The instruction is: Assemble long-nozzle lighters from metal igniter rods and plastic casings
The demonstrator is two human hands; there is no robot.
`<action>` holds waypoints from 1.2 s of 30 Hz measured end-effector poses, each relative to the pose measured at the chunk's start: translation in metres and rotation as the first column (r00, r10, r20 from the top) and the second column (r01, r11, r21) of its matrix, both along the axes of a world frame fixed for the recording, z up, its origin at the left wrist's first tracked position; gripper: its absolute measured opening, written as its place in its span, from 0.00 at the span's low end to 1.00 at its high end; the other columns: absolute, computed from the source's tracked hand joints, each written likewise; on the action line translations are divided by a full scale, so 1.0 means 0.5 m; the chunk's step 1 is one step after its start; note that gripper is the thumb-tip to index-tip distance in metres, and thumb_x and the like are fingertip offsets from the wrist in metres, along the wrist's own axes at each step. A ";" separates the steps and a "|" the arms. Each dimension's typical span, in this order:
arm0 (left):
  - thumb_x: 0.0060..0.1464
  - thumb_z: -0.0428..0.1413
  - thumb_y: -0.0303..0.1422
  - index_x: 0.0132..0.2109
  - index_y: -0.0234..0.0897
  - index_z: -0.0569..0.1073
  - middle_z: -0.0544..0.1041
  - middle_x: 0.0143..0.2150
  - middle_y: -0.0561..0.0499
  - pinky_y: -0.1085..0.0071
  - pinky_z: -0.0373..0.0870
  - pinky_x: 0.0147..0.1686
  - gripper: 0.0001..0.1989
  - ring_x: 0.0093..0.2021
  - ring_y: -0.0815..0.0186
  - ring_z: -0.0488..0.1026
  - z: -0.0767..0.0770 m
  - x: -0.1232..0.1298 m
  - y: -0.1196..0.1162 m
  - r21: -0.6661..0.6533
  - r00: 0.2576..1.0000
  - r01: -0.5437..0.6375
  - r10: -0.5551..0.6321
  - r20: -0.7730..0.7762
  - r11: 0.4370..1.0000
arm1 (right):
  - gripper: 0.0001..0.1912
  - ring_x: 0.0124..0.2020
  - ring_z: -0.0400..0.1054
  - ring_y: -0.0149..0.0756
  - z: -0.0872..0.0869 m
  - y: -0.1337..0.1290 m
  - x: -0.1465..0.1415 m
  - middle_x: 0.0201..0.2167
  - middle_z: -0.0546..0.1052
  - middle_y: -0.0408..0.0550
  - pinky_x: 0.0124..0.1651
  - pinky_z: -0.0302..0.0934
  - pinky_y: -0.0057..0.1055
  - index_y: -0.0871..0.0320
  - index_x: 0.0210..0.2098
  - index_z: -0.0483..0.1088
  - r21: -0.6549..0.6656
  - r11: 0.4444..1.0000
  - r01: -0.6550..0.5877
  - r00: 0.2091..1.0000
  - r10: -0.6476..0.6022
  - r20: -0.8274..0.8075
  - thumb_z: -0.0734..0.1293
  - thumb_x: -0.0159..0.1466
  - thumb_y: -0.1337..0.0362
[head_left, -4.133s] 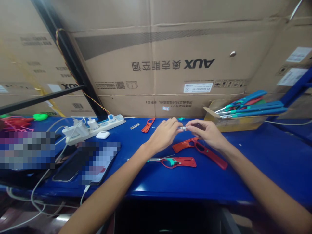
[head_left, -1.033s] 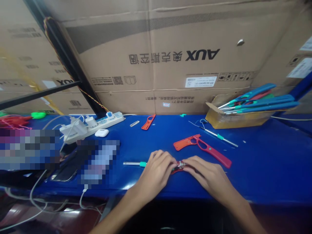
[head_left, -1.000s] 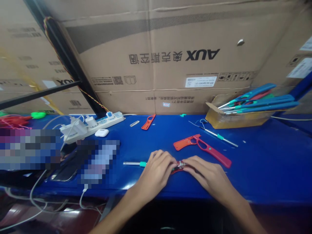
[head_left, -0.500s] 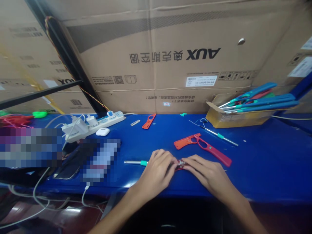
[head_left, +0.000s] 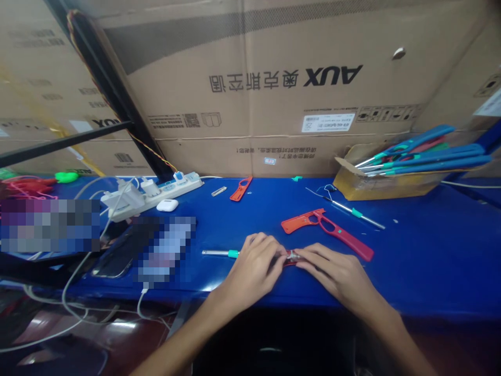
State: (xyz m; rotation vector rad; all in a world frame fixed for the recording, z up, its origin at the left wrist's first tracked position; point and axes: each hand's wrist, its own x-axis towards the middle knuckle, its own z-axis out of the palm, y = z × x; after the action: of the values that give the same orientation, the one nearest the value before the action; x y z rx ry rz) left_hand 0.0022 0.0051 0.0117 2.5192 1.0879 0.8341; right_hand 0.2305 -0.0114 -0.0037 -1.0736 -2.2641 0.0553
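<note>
Between my two hands is a partly opened lighter (head_left: pixel 290 257), its red shell and a small silvery part showing at the fingertips. A metal tube (head_left: pixel 215 253) with a green collar (head_left: pixel 233 254) sticks out to the left past my left hand (head_left: pixel 256 266), which is closed on the lighter. My right hand (head_left: pixel 338 269) pinches its right end with thumb and fingers. Just beyond lie an orange-red lighter shell half (head_left: pixel 299 223) and a dark red one (head_left: pixel 350 244). Fingers hide most of the held piece.
A cardboard box of blue lighters (head_left: pixel 387 190) stands back right, a loose metal tube (head_left: pixel 370 219) before it. Further back lie a small red shell piece (head_left: pixel 241 189) and a clear part (head_left: pixel 219 191). Left are a power strip (head_left: pixel 188 184), an earbud case (head_left: pixel 167 205) and phones (head_left: pixel 166 250).
The camera view has shifted slightly, so the bench appears a little higher in the picture. Both hands keep hold of the lighter, with only slight finger movement.
</note>
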 end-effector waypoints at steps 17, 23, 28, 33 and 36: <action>0.69 0.52 0.30 0.42 0.38 0.72 0.78 0.41 0.52 0.62 0.60 0.51 0.06 0.45 0.63 0.69 -0.001 -0.005 0.001 0.048 0.998 0.051 -0.052 0.030 0.998 | 0.11 0.39 0.77 0.34 0.009 0.002 -0.001 0.43 0.81 0.50 0.41 0.72 0.27 0.57 0.49 0.76 0.077 0.995 -0.059 0.998 0.061 -0.019 0.63 0.72 0.65; 0.70 0.52 0.30 0.43 0.37 0.73 0.79 0.41 0.52 0.62 0.60 0.52 0.06 0.45 0.64 0.70 -0.004 -0.006 0.000 0.095 0.998 0.065 -0.065 0.002 0.993 | 0.10 0.39 0.77 0.33 0.009 0.004 0.000 0.43 0.81 0.50 0.43 0.72 0.28 0.59 0.49 0.76 0.131 0.987 -0.098 0.995 0.102 -0.018 0.65 0.71 0.66; 0.69 0.52 0.29 0.44 0.37 0.74 0.80 0.41 0.53 0.60 0.58 0.56 0.06 0.45 0.64 0.70 -0.002 -0.004 0.000 0.160 0.997 0.081 -0.076 -0.034 0.984 | 0.10 0.41 0.78 0.34 0.006 0.001 0.001 0.43 0.82 0.49 0.45 0.73 0.29 0.59 0.49 0.75 0.179 0.979 -0.100 0.995 0.094 0.042 0.65 0.71 0.67; 0.70 0.51 0.31 0.44 0.38 0.74 0.79 0.42 0.52 0.59 0.58 0.56 0.07 0.46 0.63 0.70 -0.002 -0.004 0.002 0.140 0.999 0.035 -0.035 -0.006 0.990 | 0.10 0.39 0.78 0.33 0.004 0.002 -0.002 0.42 0.81 0.49 0.41 0.72 0.28 0.60 0.48 0.76 0.131 0.990 -0.053 0.999 0.052 0.013 0.64 0.72 0.65; 0.70 0.51 0.32 0.44 0.39 0.74 0.79 0.43 0.52 0.58 0.58 0.56 0.07 0.47 0.62 0.70 -0.003 -0.007 0.002 0.107 1.000 -0.002 0.003 -0.006 0.994 | 0.11 0.38 0.78 0.33 0.005 0.002 -0.001 0.43 0.81 0.49 0.42 0.72 0.27 0.59 0.49 0.76 0.104 0.994 -0.028 1.000 0.029 -0.005 0.64 0.72 0.64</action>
State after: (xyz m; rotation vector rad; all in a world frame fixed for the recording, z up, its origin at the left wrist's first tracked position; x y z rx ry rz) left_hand -0.0011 0.0061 0.0102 2.6096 1.0756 0.9095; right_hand 0.2298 -0.0105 -0.0011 -0.9851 -2.2508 -0.0472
